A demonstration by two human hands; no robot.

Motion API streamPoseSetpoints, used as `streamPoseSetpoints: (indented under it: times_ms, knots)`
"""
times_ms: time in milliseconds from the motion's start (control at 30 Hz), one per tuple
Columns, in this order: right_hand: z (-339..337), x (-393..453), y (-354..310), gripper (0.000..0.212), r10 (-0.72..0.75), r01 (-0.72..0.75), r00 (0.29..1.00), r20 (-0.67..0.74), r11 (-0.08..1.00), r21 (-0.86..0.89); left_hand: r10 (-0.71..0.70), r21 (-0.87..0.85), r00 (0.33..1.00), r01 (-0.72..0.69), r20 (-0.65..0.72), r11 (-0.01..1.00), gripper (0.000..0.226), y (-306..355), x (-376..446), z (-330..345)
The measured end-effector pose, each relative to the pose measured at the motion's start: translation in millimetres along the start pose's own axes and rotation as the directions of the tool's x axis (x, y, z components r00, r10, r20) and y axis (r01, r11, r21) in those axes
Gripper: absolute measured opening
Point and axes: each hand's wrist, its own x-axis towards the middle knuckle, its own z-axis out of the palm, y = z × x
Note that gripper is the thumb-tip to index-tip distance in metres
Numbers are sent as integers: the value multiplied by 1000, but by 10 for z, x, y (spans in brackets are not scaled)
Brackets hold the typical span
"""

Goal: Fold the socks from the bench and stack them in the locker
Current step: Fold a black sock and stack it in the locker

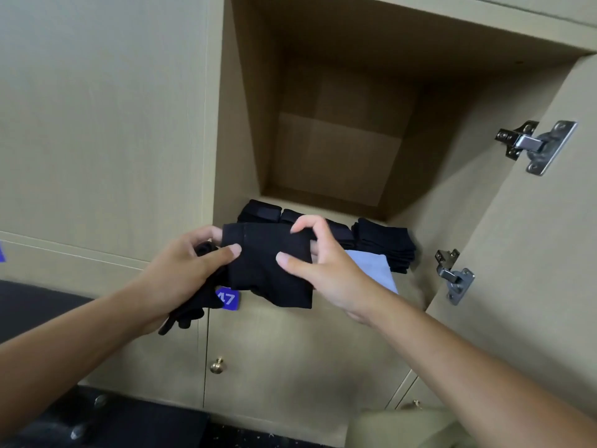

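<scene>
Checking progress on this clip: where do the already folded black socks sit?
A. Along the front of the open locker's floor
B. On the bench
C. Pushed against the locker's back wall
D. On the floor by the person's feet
A: the folded socks lie in stacks at the front edge of the locker, just behind the sock that both hands hold.

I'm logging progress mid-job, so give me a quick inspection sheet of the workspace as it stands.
Surface: locker shelf, bare toward the back.
Job's things: black sock held in front of the opening; folded socks stacked along the shelf front.
Clutter: light blue cloth on the shelf beside the stacks.
Grippers: left hand and right hand both pinch the sock; left also holds more dark fabric.
Cables: nothing seen.
Surroundings: open door with hinges, blue tag 47, brass knob, dark bench.
</scene>
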Motion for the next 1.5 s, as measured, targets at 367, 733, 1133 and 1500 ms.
streamPoseSetpoints:
  times_ms: [367, 733, 1133, 1500]
  knots:
    - [-206, 67, -8, 22, 20, -44, 991, -133, 982, -185, 34, 83, 999, -37, 28, 996, 21, -129, 119, 22]
    - [-1056, 405, -82, 23, -66, -52, 937, -344, 945, -324, 162, 236, 972, -199, 168, 951, 21, -243, 200, 148]
    - [-1811, 741, 44, 26, 60, -248, 830, -555, 930, -271, 138, 302, 969, -197, 205, 933, 14, -276, 199, 276]
    - [-1998, 985, 402, 24, 215, -372, 740, -638, 921, -120, 103, 345, 973, -171, 207, 923, 17, -273, 169, 319]
